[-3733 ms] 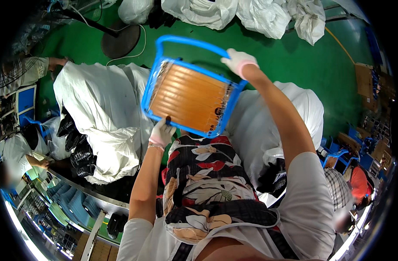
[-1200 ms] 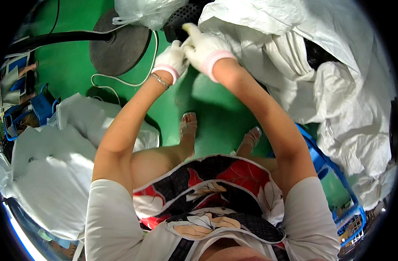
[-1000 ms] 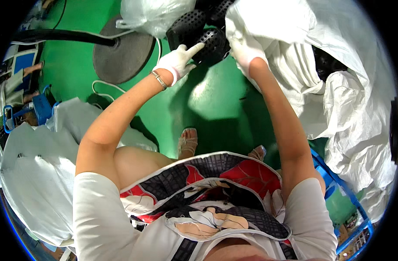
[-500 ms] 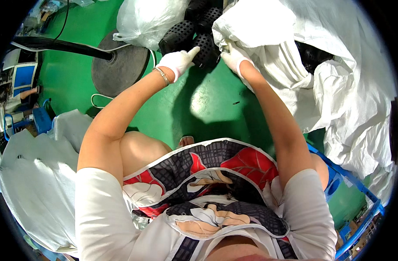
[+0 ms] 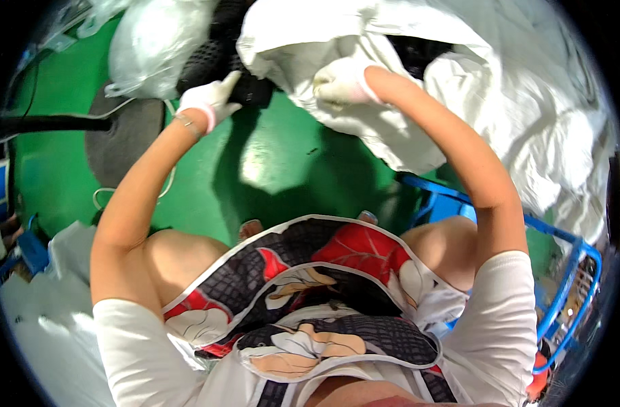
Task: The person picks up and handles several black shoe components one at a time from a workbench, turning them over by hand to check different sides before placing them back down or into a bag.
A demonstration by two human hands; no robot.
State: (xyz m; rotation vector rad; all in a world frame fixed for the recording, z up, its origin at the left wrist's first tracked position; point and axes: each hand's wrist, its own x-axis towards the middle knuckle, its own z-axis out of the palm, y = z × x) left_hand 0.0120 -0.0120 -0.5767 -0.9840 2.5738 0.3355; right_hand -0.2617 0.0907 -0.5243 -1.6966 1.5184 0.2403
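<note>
My left hand (image 5: 211, 102), in a white glove, is beside a group of black rounded pieces dotted with holes (image 5: 200, 66). Its thumb and forefinger are spread, with a dark piece (image 5: 254, 93) just beyond them; contact cannot be made out. Over a large white fabric sack (image 5: 384, 136), my right hand (image 5: 342, 83) has its gloved fingers curled, apparently gripping the cloth. Black contents (image 5: 418, 54) show through an opening in the sack, partly hidden by its folds.
A stuffed clear plastic bag (image 5: 162, 47) lies left of the black pieces. Farther left are a round dark stand base (image 5: 123, 139) with a pole and a pale cable. A blue metal frame (image 5: 561, 285) is at my right, and grey-white cloth (image 5: 49, 319) at my left.
My right hand has moved away from the black pieces and over the sack, its fingers curling. My left hand remains beside the black pieces. The whole view has shifted.
</note>
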